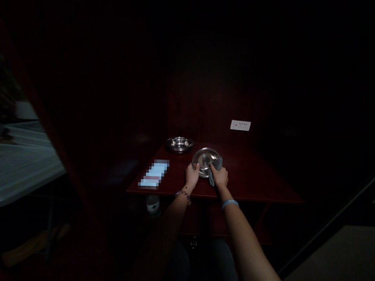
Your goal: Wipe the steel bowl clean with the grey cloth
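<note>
A shiny round metal dish (204, 159) is held up between both hands over the dark red table (250, 175), its hollow side facing me. My left hand (192, 176) is closed on the dish's lower left rim, thumb on top. At the right rim, my right hand (219, 176) is closed round a grey cloth (218, 163), pressing it against the dish. Part of the cloth hangs below the rim. Behind and to the left, what looks like a small stack of similar metal dishes (179, 145) rests on the table.
A blurred, lit phone-like rectangle (154, 174) lies at the table's left. Below the front edge stands a bottle (153, 205). A white power socket (240, 125) is on the back wall. Pale plastic trays (20, 167) are at far left, beyond a dark panel.
</note>
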A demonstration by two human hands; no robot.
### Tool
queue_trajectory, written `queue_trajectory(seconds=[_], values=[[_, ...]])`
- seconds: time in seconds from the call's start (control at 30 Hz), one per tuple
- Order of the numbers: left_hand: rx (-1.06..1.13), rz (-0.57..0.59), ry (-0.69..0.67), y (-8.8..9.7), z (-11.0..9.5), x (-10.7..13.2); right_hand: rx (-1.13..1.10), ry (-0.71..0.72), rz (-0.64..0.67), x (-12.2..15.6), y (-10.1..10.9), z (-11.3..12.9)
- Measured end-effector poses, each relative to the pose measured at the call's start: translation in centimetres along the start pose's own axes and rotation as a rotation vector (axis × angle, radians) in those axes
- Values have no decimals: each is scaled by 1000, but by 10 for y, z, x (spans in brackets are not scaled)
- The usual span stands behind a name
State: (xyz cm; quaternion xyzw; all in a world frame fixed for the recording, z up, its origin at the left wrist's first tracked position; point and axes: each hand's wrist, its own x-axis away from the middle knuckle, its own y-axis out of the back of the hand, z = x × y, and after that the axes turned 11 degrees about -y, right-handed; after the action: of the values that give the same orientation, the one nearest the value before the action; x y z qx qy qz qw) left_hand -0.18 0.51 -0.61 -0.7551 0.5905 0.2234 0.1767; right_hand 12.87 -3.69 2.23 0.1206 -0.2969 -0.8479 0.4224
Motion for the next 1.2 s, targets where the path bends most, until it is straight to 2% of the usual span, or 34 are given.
queue_trajectory(seconds=[0.47, 1.2], values=[[15, -7, -5, 0, -3, 0, 26, 10, -10, 0, 0, 0], [7, 8, -13, 0, 3, -2, 23, 22, -12, -1, -2, -1]])
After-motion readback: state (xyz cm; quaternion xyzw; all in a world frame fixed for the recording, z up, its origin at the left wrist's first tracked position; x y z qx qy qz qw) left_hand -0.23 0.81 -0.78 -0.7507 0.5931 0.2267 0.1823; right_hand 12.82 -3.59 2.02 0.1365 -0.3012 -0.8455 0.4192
